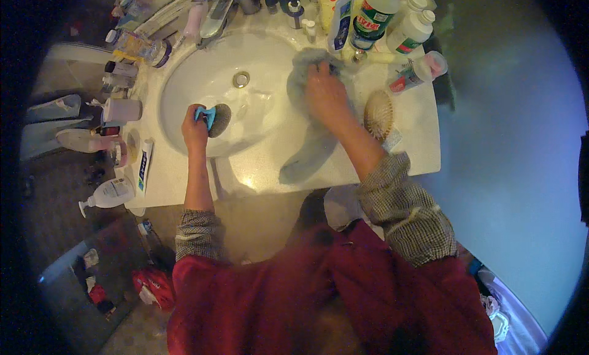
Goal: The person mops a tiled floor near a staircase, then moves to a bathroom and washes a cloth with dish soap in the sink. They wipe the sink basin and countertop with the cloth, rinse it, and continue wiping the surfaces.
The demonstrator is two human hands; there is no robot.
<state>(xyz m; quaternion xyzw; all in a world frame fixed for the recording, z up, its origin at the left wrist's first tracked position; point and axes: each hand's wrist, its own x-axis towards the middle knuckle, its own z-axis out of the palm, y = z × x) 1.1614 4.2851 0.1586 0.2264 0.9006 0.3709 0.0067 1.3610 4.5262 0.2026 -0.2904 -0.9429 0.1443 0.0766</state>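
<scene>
My left hand [195, 128] grips the blue handle of a round scouring brush [220, 120] with a grey scrubbing head. It is over the near left part of a white oval washbasin [271, 51], which has a round metal drain [241, 80]. At the basin's right edge my right hand [326, 93] presses on a bunched grey-blue cloth [299, 81], its fingertips partly sunk in the folds. One end of that cloth trails over the pale countertop [257, 171] towards the front edge.
A hairbrush [379, 113] lies right of my right forearm. Behind stand a green-labelled bottle [375, 14], a toothpaste tube [342, 23] and white bottles [414, 33]. The faucet [218, 16] is at the back left. Along the left are a cup [123, 109], a toothpaste tube [145, 166] and a pump bottle [110, 192].
</scene>
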